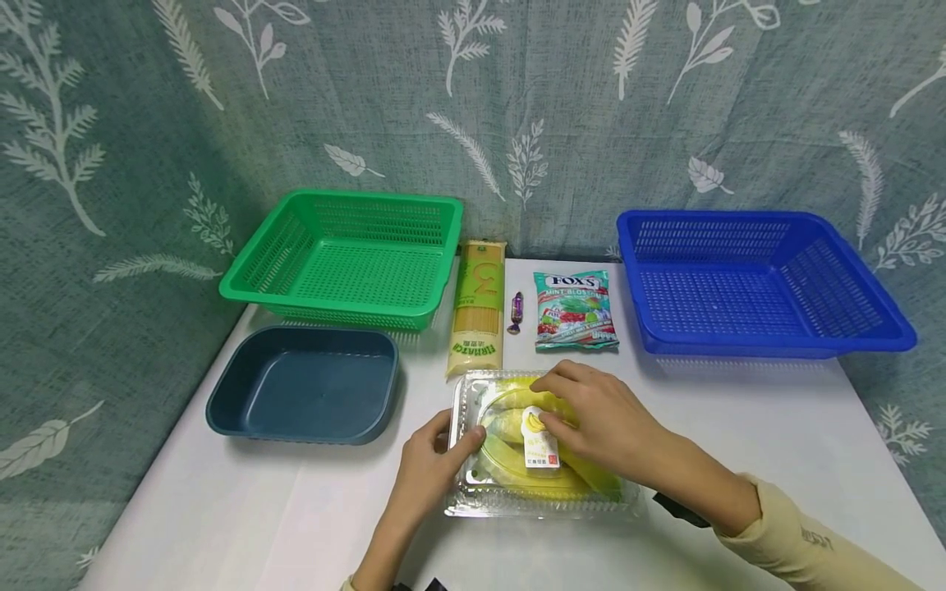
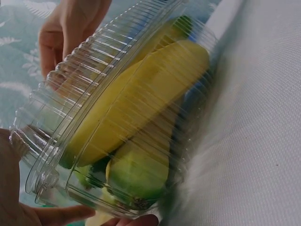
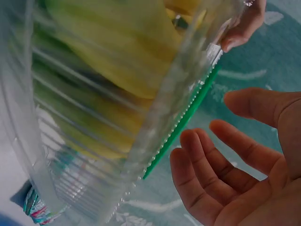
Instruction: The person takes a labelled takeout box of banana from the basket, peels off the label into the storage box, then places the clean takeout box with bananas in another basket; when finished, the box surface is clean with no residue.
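Observation:
A clear plastic clamshell box [image 1: 473,492] of yellow bananas [image 2: 141,89] sits at the table's front middle, with a white label [image 1: 542,447] on its lid. My left hand [image 1: 429,468] grips the box's left side, thumb on top and fingers low along the side, as the left wrist view shows. Over the lid's right part hovers my right hand [image 1: 602,414]; in the right wrist view its fingers [image 3: 188,179] are loosely bent, apart from the box, and hold nothing.
Behind the box lie a spaghetti pack [image 1: 476,312], a purple wrapped candy [image 1: 516,312] and a Fox's candy bag [image 1: 576,312]. A green basket [image 1: 436,308] and a dark blue-grey tub [image 1: 236,410] stand left, a blue basket [image 1: 739,345] right. A patterned curtain [image 1: 399,98] hangs behind.

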Tool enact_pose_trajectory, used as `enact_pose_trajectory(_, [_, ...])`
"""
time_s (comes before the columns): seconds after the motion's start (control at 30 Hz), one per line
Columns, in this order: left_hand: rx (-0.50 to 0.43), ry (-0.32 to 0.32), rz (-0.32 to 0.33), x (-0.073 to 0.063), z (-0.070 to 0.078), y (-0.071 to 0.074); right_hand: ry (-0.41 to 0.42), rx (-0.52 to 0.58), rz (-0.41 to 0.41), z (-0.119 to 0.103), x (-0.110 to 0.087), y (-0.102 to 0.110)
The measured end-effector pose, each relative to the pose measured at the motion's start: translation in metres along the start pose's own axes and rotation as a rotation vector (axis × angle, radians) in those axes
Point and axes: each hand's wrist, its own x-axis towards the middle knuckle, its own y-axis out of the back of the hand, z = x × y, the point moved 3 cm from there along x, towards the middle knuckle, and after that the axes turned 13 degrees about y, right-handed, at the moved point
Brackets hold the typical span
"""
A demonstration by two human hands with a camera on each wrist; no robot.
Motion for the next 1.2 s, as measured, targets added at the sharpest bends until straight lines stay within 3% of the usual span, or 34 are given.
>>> enact_pose_trajectory(0.6, [0.005,0.009,0.002,-0.001,0.0,0.001,0.055,-0.036,-0.196,-0.002,0.022,-0.011])
enact_pose_trajectory(1.2, [0.002,0.0,0.002,0.001,-0.001,0.0,0.056,0.037,-0.219,0.002,0.025,-0.016])
